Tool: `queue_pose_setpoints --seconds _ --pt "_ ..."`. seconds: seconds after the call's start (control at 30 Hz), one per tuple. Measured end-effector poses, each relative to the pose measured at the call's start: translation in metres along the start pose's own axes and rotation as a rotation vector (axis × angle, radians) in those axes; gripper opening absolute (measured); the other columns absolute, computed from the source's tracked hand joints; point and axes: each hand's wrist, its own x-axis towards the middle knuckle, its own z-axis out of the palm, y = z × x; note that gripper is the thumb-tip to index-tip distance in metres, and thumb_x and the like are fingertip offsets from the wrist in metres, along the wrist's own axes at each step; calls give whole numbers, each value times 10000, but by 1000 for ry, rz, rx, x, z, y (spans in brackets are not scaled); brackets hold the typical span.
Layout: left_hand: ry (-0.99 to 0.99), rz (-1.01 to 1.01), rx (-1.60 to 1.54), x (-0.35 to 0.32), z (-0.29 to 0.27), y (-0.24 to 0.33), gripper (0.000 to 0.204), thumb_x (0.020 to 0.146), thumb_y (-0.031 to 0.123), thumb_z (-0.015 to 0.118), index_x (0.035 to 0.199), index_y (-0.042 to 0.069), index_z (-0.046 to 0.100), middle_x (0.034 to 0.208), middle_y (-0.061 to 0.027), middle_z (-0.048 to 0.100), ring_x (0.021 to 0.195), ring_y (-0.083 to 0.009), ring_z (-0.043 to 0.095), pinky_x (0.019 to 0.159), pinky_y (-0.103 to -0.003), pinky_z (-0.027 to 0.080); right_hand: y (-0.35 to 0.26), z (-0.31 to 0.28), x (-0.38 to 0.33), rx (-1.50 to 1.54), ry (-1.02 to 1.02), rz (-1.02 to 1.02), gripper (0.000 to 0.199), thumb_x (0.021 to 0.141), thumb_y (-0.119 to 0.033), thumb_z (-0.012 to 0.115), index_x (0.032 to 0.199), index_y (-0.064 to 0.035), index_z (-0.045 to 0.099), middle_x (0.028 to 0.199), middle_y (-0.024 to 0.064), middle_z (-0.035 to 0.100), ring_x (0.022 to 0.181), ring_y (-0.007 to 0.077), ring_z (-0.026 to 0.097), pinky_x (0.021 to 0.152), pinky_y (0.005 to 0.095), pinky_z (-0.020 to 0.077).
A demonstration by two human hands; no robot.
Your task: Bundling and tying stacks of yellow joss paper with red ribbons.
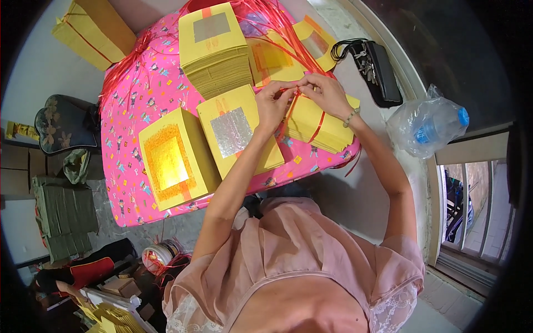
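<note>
Yellow paper bundle (302, 123) at the pink-covered table's (125, 166) near right corner, lying under and bodyward of the pinch, right hand (328, 95) nearer, long axis unclear, left hand (271, 105) and right both pinching red string (297, 94).

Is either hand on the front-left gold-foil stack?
No, the left hand and right hand both pinch red string over the rightmost stack.

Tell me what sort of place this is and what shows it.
Probably a small workshop, perhaps in a home: stacks of yellow paper stand on a table with a pink patterned cover, and long red strands lie bunched near its edge.
</note>
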Motion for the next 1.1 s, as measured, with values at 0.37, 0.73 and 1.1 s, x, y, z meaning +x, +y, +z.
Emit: queue_pose_setpoints --seconds 0.37,0.73,1.1 --pt "74 -431 -259 -11 -9 0 94 846 3 688 929 -39 681 852 -81 684 671 -114 641 577 -228 533 17 -3 -4 22 38 -141 99 784 -65 594 804 -11 514 869 87 456 721 168 498 649 293 447" --pt "17 -481 -116 -16 -20 -9 140 871 96 693 893 -43 698 790 -93 706 647 -104 646 580 -232 518 17 -10 -8 33 -16 -136 129 752 -37 598 784 4 480 890 130 450 838 263 513 749 350 445" --pt "-80 -548 -263 -18 -21 -9 241 954 193 591 1030 -30 641 891 -52 688 786 -104 631 718 -231 497 10 -25 -52 16 295 -71 113 876 -88 593 965 -20 605 983 129 539 964 267 586 821 377 476"
